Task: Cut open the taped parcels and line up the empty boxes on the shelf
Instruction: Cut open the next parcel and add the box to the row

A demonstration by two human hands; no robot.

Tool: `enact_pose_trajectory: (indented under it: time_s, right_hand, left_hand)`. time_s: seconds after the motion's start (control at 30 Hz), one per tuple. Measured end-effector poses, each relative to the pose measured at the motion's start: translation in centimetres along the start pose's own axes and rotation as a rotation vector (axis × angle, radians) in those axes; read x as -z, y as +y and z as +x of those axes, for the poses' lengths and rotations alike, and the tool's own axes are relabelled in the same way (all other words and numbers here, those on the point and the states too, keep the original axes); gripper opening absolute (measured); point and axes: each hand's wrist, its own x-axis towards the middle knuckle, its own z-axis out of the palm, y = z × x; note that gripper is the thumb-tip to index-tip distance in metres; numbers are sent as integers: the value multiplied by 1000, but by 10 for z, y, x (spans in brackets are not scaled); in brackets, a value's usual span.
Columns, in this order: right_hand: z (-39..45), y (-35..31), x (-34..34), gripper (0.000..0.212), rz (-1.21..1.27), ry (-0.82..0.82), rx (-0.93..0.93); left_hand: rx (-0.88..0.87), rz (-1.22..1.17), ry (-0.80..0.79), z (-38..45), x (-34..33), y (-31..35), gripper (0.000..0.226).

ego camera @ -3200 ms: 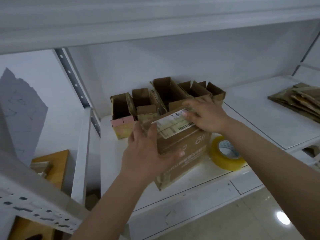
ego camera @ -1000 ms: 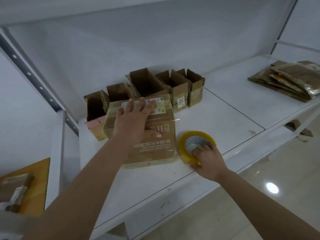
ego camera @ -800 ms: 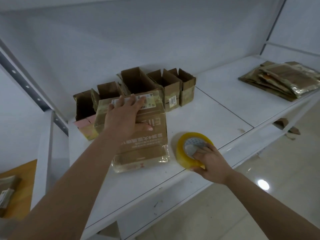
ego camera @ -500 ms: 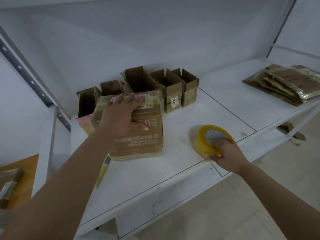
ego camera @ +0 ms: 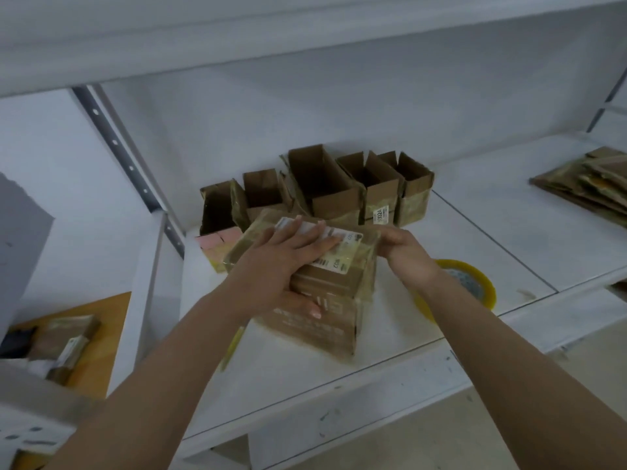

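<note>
A taped brown parcel (ego camera: 322, 320) with a white label stands on the white shelf (ego camera: 475, 239), near its front. My left hand (ego camera: 285, 262) lies flat across the parcel's top, thumb down its front face. My right hand (ego camera: 403, 252) grips the parcel's upper right edge. Behind it, several open empty boxes (ego camera: 325, 184) stand in a row against the back wall. A yellow utility knife (ego camera: 230, 344) lies on the shelf left of the parcel, partly hidden by my left arm.
A yellow roll of tape (ego camera: 471, 286) lies flat to the right of the parcel, partly behind my right forearm. Flattened cardboard (ego camera: 590, 184) is stacked at the far right. Another taped parcel (ego camera: 68, 344) rests on an orange surface at lower left. An upper shelf overhangs.
My right hand let go of the tape roll, which now lies further right, and moved onto the parcel's right edge. The parcel has turned slightly. My left hand stays on top.
</note>
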Motion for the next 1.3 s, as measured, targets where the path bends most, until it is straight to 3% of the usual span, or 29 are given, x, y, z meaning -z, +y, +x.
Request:
enact_pose_trajectory:
  time_s: [0.17,0.3,0.53,0.63,0.7,0.8,0.97,1.07,1.2,1.3]
  right_hand:
    - [-21,2,18,42,268,97,-20]
    - [-42,7,22,39,248,117,40]
    - [-67,17,-3,21,124,109,42]
    - [-65,7,-13,17,121,192,34]
    - [-65,-3,-18,35,115,243,50]
    - [-72,-17,-26,54,3,184,179]
    - [-77,-9,-36,80,-359,221,359]
    - [-75,6,-34,74,-518,243,507]
    - [-74,15,-36,66,-585,313,569]
    - [-79,15,-38,71,-503,330,538]
  left_hand:
    - [-180,-11,166,1,6,-11,86]
    - [-164,-108,259,4,1,-26,82]
    - [-18,-405,373,-20,-29,-41,83]
    - [223,-696,482,-30,-40,-28,59]
    - [379,-928,586,-37,-42,-14,41]
    - [385,-1093,650,-44,-35,17,37]
    - [347,-1093,700,-44,-39,41,48]
    - [291,-1014,737,-43,-48,37,52]
    - [234,-857,826,-41,-58,35,55]
    - [251,-908,838,-44,-64,35,58]
